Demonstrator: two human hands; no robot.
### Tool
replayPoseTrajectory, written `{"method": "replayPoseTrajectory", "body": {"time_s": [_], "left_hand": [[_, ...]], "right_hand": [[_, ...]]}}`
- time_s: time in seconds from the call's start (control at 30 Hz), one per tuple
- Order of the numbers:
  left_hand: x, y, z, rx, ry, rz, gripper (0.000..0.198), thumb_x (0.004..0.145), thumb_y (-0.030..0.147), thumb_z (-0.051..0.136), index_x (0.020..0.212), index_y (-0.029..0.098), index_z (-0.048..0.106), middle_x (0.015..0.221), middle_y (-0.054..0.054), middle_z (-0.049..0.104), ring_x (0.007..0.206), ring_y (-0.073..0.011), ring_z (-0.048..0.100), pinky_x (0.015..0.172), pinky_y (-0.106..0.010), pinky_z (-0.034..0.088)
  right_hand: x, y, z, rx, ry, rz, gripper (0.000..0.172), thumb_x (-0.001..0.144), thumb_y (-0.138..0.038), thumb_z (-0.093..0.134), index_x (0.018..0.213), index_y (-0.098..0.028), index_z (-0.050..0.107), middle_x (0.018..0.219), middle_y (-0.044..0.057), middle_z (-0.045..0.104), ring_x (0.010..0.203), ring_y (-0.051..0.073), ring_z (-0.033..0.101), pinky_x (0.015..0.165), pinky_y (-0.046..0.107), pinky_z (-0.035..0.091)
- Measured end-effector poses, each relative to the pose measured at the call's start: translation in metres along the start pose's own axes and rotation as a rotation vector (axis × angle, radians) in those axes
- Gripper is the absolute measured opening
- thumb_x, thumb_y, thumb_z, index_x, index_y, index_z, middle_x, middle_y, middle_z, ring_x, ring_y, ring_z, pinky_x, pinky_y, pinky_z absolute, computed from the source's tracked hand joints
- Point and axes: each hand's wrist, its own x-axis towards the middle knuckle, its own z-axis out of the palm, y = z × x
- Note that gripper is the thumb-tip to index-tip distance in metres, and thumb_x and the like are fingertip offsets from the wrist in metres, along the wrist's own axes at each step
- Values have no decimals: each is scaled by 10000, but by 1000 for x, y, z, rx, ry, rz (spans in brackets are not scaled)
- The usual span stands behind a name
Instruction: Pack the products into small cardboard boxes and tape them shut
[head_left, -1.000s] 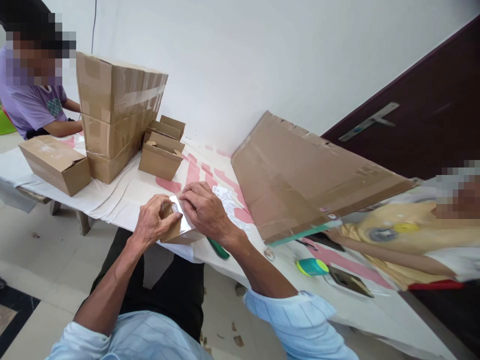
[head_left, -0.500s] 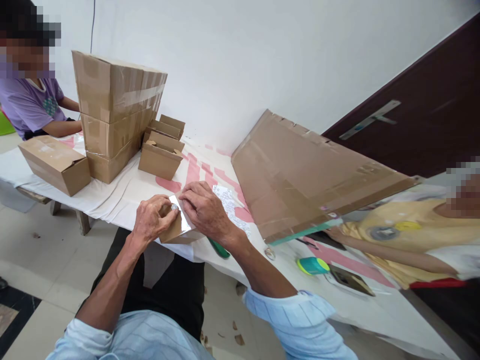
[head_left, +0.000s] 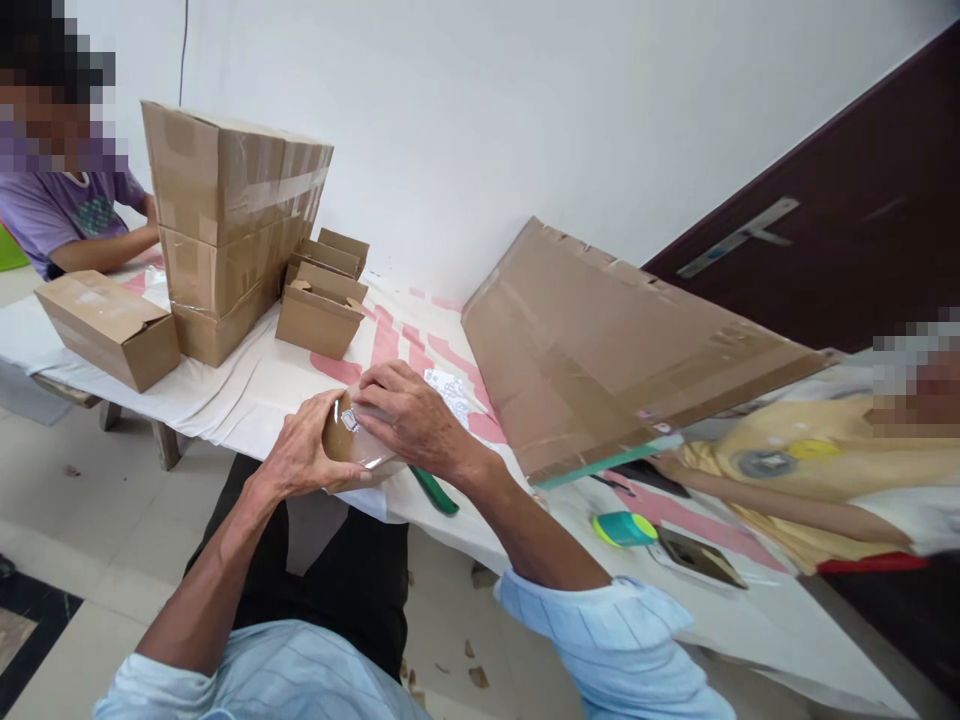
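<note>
A small brown cardboard box [head_left: 335,440] rests at the table edge in front of me, with shiny clear tape [head_left: 370,452] across its top. A small white label with dark print [head_left: 349,420] shows on that top. My left hand [head_left: 309,445] grips the box from the left, its thumb along the near edge. Over the far right part of the box, my right hand [head_left: 405,415] presses with bent fingers; its fingertips partly hide the surface. Beside the box lies a green handle [head_left: 435,492], its other end hidden. White printed stickers [head_left: 448,390] lie beyond my right hand.
Taped cartons [head_left: 225,230] are stacked at the left, near a closed box [head_left: 109,330] and open boxes [head_left: 319,315]. A large cardboard panel [head_left: 600,350] leans at the right. Two people sit nearby, one at each side. A teal cup [head_left: 622,529] lies at the right.
My left hand has gone from pinching at the label to spreading around the box's left side. The box is turned and tilted somewhat, and my right hand stays over its top.
</note>
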Motion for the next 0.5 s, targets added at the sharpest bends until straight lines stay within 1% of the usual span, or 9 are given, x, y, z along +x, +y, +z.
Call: {"method": "replayPoseTrajectory", "body": {"time_s": [0.07,0.13,0.23,0.37,0.5], "left_hand": [[1,-1,0,6,-26,13,1199,597,469,1020,1613,244,424,1641,-192,508,1515,-458,479,1232,-645,412],[2,-3,0,7,-36,37,1251,577,460,1028,1633,241,393,1667,-199,474,1540,-461,450,1253,-648,388],[3,-4,0,9,-42,59,1248,575,427,1026,1636,255,390,1661,-188,483,1531,-454,464,1257,-632,395],[4,-5,1,12,-45,70,1244,578,368,1018,1639,247,380,1665,-189,481,1537,-446,456,1267,-634,380],[4,-6,2,5,-37,77,1230,588,388,1011,1642,262,390,1663,-176,487,1539,-453,455,1263,-637,391]], "right_hand": [[2,2,-5,-8,-45,-42,136,1035,-200,611,1007,-214,743,1105,105,708,1094,277,575,978,441,501],[5,4,-9,-18,-90,-75,119,1025,-196,636,1003,-219,751,1089,95,707,1067,266,571,947,422,491],[11,6,-13,-53,-155,-99,117,1004,-191,674,932,-232,757,1033,81,699,1022,251,569,891,397,470],[19,5,-14,-119,-242,-122,190,1004,-178,674,838,-217,757,971,74,697,948,230,564,836,384,433],[24,5,-10,-158,-285,-151,251,1017,-163,643,799,-209,760,918,72,691,903,219,556,813,385,411]]}}
